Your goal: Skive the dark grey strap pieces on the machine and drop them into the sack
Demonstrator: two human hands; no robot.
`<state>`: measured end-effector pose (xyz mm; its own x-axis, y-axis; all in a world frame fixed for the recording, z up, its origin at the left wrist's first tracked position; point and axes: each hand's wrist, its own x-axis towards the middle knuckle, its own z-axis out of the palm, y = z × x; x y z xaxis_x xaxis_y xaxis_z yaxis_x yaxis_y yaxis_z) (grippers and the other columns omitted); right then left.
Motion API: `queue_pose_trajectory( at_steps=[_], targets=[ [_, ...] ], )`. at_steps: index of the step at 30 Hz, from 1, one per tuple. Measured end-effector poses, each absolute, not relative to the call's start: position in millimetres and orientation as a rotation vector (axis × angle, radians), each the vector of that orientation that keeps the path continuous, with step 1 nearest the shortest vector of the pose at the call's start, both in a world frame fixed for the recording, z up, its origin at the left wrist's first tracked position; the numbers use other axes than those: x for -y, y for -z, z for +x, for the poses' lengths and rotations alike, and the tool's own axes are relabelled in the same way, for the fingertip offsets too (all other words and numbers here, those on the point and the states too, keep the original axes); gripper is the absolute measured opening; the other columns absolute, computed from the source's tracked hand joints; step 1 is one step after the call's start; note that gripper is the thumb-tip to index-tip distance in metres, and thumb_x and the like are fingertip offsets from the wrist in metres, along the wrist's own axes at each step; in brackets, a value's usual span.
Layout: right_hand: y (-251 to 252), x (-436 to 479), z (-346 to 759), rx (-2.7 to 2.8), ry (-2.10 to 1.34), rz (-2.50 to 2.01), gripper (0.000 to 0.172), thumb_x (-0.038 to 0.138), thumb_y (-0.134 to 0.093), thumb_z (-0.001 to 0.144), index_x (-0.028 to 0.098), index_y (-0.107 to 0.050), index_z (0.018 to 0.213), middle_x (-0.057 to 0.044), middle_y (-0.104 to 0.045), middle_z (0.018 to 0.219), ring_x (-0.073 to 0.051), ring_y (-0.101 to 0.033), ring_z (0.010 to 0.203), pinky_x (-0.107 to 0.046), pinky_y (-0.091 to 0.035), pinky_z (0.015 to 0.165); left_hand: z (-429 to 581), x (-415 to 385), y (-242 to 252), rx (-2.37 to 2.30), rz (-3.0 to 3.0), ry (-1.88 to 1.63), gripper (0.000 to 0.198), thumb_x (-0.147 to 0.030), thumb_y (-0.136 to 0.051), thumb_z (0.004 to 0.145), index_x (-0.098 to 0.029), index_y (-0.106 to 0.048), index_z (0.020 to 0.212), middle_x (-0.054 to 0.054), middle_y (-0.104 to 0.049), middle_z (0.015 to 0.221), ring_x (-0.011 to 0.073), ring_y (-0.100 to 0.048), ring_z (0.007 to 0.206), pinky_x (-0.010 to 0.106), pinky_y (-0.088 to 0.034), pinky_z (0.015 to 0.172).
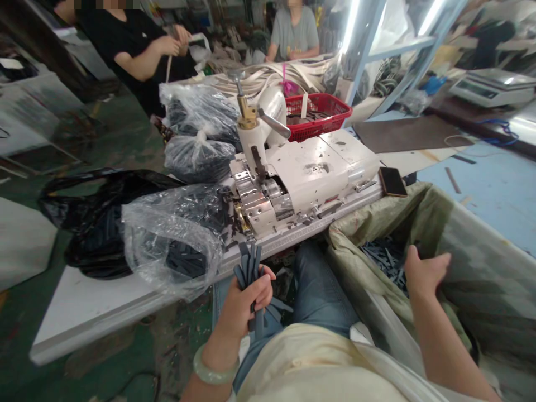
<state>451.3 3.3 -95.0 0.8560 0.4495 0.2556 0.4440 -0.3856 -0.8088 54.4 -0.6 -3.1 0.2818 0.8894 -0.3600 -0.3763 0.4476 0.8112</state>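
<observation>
My left hand (255, 293) is closed around a bundle of dark blue-grey strips (249, 267), whose ends fan out above and below the fist. More such strips lie on my lap just behind that hand. My right hand (425, 273) is over the green woven sack (372, 220) lining a bin at my right, thumb and fingers apart, with nothing visible in it. Inside the sack is a heap of loose dark strips (387, 259). In front of my left hand stands a white bench machine (322, 167) with a metal feed area (257, 204).
A clear plastic bag (171, 245) of strips and a black bag (96, 234) sit left of the machine. Tied bags (201, 153) and a red basket (320, 117) stand behind. A phone (392, 182) lies by the sack. Two people are across the table.
</observation>
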Motion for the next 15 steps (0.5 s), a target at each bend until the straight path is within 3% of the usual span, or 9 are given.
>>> queue_pose_trajectory(
  at_steps=[1,3,5,6,9,12,15],
  targets=[
    [91.9,2.5,457.4,0.671,0.058,-2.089,0.065,0.031,-0.063,0.073,-0.001,-0.047,0.128,-0.033,-0.037,0.143,-0.042,-0.026,0.139,-0.061,-0.016,0.113,56.0,-0.2,3.3,-0.891,0.655,-0.917,0.021,-0.032,-0.070,0.077,-0.014,-0.062,0.081,-0.009,-0.034,0.046,0.0029,-0.027,0.036,0.015,-0.012,0.035],
    [76.8,6.2,444.6,0.738,-0.119,-2.057,0.056,0.035,-0.064,0.075,0.003,-0.058,0.120,-0.028,-0.053,0.130,-0.039,-0.044,0.128,-0.057,-0.030,0.108,61.0,-1.7,3.2,-0.829,0.632,-0.870,0.022,-0.033,-0.071,0.076,-0.013,-0.062,0.079,-0.009,-0.034,0.046,0.0025,-0.026,0.036,0.015,-0.013,0.036],
    [55.8,0.5,402.7,0.879,-0.654,-1.809,0.044,0.043,-0.062,0.080,0.011,-0.067,0.110,-0.018,-0.068,0.106,-0.029,-0.064,0.097,-0.047,-0.049,0.089,66.7,-2.1,2.4,-0.778,0.625,-0.804,0.023,-0.034,-0.071,0.075,-0.013,-0.062,0.078,-0.008,-0.034,0.046,0.0024,-0.026,0.036,0.016,-0.012,0.036],
    [45.4,-4.6,374.8,0.927,-0.946,-1.616,0.042,0.045,-0.063,0.080,0.015,-0.068,0.109,-0.014,-0.070,0.099,-0.023,-0.066,0.082,-0.040,-0.054,0.078,69.2,-1.7,2.0,-0.761,0.625,-0.762,0.024,-0.034,-0.071,0.075,-0.013,-0.062,0.078,-0.008,-0.034,0.046,0.0025,-0.025,0.036,0.016,-0.012,0.036],
    [21.1,-20.2,288.9,1.091,-1.506,-1.118,0.042,0.040,-0.071,0.077,0.020,-0.067,0.114,-0.007,-0.070,0.096,-0.014,-0.062,0.066,-0.025,-0.052,0.057,71.9,1.8,1.1,-0.746,0.628,-0.642,0.024,-0.034,-0.071,0.075,-0.012,-0.063,0.081,-0.007,-0.036,0.048,0.0024,-0.026,0.037,0.017,-0.012,0.036],
    [10.4,-30.8,233.5,1.192,-1.666,-1.020,0.023,0.036,-0.075,0.072,0.015,-0.070,0.081,0.000,-0.066,0.061,-0.009,-0.054,0.046,-0.019,-0.045,0.043,64.7,6.8,0.9,-0.776,0.628,-0.601,0.025,-0.033,-0.071,0.076,-0.010,-0.064,0.082,-0.007,-0.037,0.049,0.0026,-0.027,0.037,0.018,-0.014,0.037],
    [8.3,-39.9,219.0,1.075,-1.620,-1.103,0.028,0.038,-0.076,0.072,0.016,-0.061,0.063,0.003,-0.058,0.046,-0.007,-0.047,0.035,-0.016,-0.038,0.034,49.4,10.4,-0.8,-0.868,0.601,-0.664,0.028,-0.035,-0.071,0.075,-0.010,-0.065,0.086,-0.007,-0.037,0.049,0.0034,-0.027,0.037,0.018,-0.010,0.036]
  ],
)
